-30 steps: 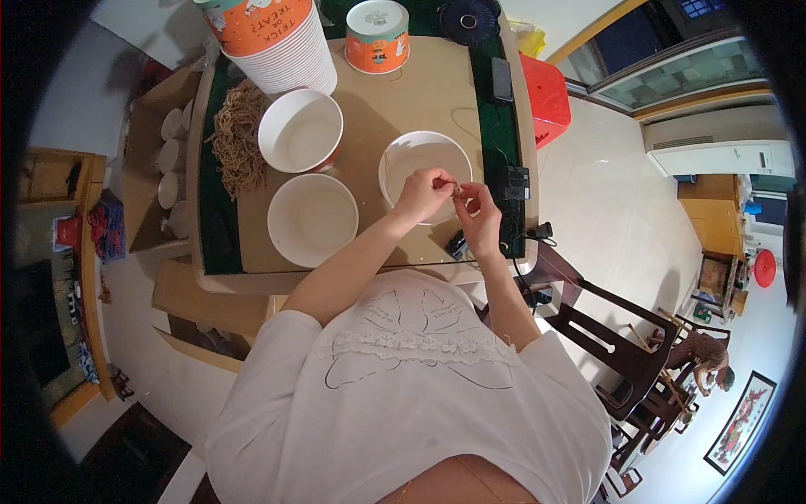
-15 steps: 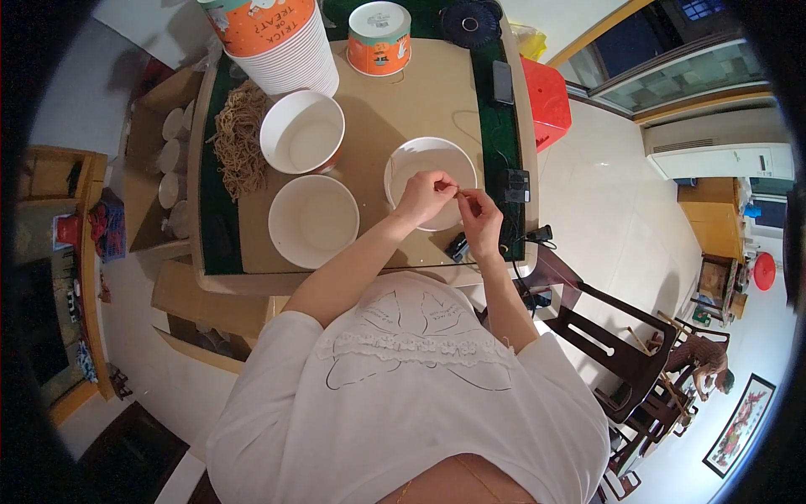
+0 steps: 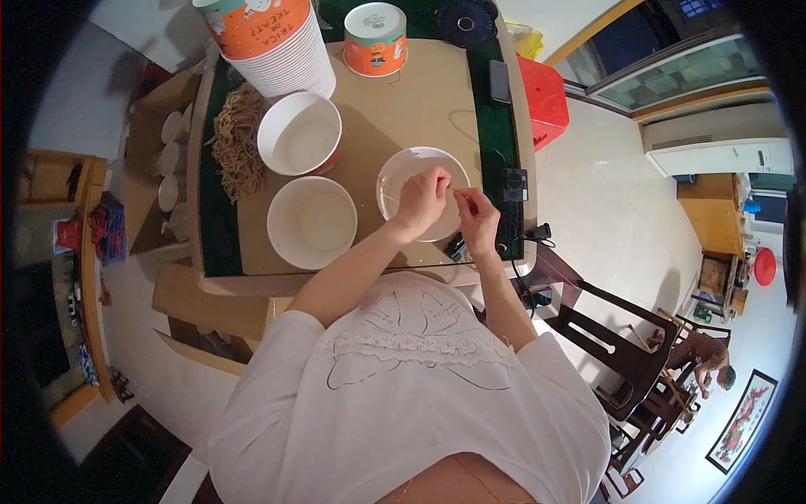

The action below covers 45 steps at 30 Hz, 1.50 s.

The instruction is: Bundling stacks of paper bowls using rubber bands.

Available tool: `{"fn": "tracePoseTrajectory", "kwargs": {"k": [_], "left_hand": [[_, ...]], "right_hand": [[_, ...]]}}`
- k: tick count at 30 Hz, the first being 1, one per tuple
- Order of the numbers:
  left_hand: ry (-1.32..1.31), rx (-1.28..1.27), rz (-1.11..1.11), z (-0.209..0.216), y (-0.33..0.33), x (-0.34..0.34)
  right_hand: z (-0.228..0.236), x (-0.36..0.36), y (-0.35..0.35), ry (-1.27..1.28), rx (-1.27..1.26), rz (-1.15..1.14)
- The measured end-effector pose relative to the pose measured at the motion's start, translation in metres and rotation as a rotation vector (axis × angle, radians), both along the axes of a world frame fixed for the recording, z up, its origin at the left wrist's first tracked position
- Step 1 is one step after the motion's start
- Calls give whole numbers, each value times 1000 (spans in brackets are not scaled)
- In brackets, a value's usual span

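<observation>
A white paper bucket (image 3: 403, 166) stands on the table at the right, and both my hands work over its right side. My left hand (image 3: 422, 202) is closed in a pinch on a thin tan cord. Close beside it, my right hand (image 3: 478, 223) pinches the same cord, a short stretch of which shows between the fingertips. A thin strand also lies at the bucket's left rim. Exactly how the cord runs at the fingers is too small to tell. On the table's left side lies a tangled pile of tan cords (image 3: 238, 143).
Two more open white buckets, one farther (image 3: 300, 134) and one nearer (image 3: 311, 223), stand left of centre. Behind them leans a tall bucket stack (image 3: 277, 50). An upside-down orange bucket (image 3: 375, 46), a dark phone (image 3: 499, 81) and a black box (image 3: 515, 185) are also on the table (image 3: 420, 97).
The bucket under my hands has shifted slightly nearer and to the left. My fingertips have drawn a little apart, and my left hand has turned somewhat.
</observation>
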State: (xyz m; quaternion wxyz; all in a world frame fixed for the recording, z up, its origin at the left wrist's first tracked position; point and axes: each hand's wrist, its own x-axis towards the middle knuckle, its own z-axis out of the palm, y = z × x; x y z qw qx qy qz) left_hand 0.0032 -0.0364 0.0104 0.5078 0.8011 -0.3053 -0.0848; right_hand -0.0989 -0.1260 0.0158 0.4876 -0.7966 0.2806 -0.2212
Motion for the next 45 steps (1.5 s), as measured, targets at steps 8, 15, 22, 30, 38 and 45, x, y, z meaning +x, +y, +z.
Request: {"fn": "tracePoseTrajectory", "kwargs": {"k": [8,15,22,30,38,45], "left_hand": [[112,24,-149,22,7,6],[129,109,-321,61,20,11],[257,-133,-269,71,21,9],[393,-344,-310,133,24,34],[126,-44,-498,120,7,23],[-93,268,-43,32,42,76]], "right_hand": [[16,2,-1,15,59,40],[35,-6,-14,-66,-181,157],[17,-18,-21,-99,-318,165],[-15,-48,-31,-9,-40,22],[70,15,-21,-102,-92,257],[30,7,-65,32,-464,-118]]}}
